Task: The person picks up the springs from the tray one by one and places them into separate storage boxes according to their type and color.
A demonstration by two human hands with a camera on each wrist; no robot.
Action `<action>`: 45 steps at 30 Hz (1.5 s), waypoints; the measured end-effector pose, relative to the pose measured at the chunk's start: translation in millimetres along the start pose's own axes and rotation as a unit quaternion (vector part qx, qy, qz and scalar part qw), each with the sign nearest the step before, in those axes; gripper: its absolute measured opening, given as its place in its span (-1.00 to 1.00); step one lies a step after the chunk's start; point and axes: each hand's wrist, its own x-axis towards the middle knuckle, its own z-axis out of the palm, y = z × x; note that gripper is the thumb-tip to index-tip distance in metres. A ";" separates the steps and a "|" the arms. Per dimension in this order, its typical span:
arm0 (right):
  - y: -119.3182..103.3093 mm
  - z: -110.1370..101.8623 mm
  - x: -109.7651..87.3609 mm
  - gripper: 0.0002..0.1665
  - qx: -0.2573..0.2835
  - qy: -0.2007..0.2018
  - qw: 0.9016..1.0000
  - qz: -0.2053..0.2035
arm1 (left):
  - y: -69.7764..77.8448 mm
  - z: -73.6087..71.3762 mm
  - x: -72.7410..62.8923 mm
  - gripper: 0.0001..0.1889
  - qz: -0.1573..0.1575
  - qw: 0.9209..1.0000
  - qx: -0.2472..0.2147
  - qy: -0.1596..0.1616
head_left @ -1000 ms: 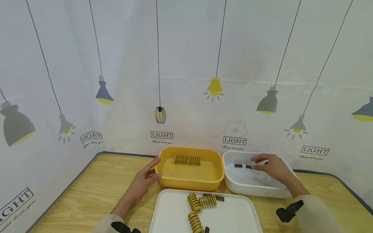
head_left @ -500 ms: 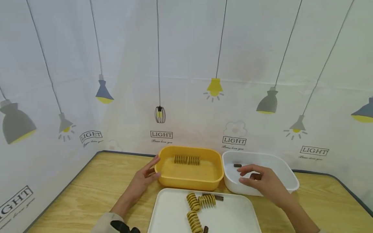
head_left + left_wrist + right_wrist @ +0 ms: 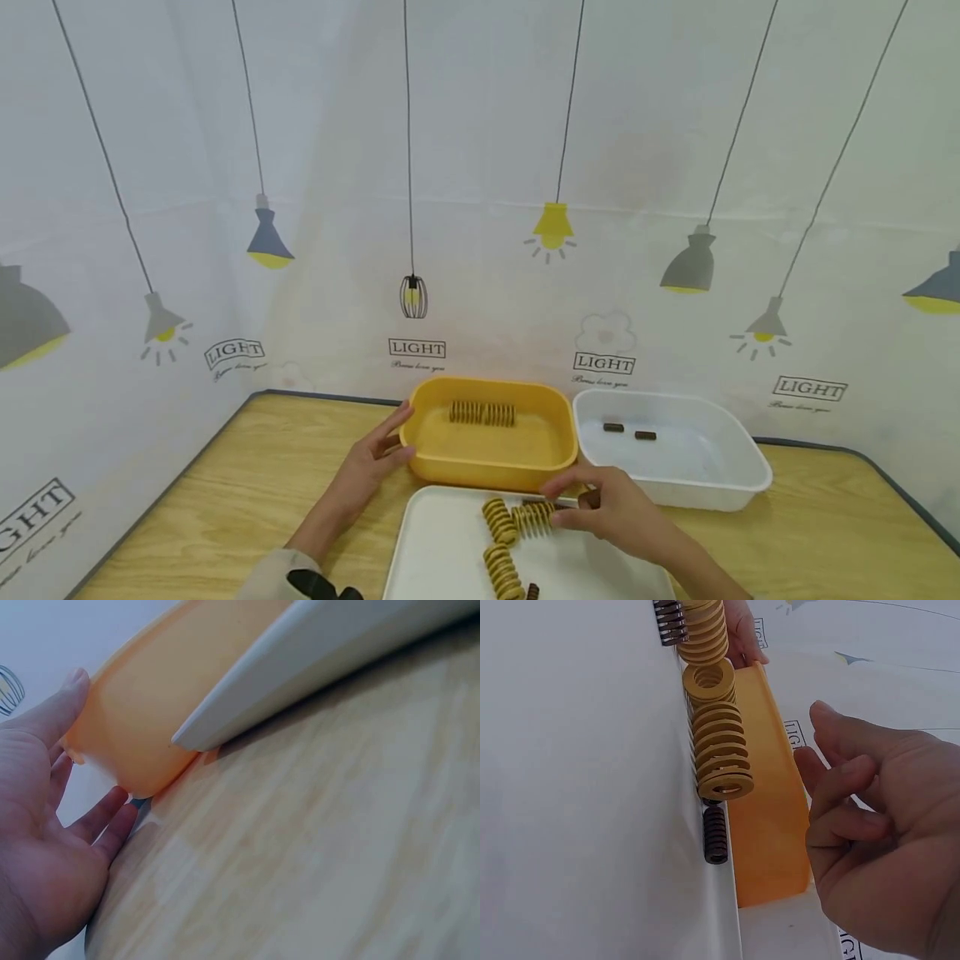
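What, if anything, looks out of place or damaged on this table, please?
Nothing looks spilled or damaged. The untidiest spot is the white tray, where large yellow springs and small dark springs lie mixed at differing angles; the yellow bin and the white bin each show only one kind.

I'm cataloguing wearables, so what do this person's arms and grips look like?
The left sleeve is pale beige, with a black wrist-mounted device at its end. No gloves show on the left grip or right grip. Right-arm clothing can't be made out.
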 end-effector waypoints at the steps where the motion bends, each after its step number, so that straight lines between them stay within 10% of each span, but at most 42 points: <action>1: 0.6 1.1 0.9 -0.69 0.003 -0.003 1.000 0.001 | -0.3 0.4 -0.1 -0.41 0.000 1.000 -0.002 -0.001; 45: 35.2 16.2 1.3 -0.59 -0.088 -0.035 0.995 -0.025 | 3.8 0.5 -3.1 -0.41 0.006 1.000 0.025 -0.005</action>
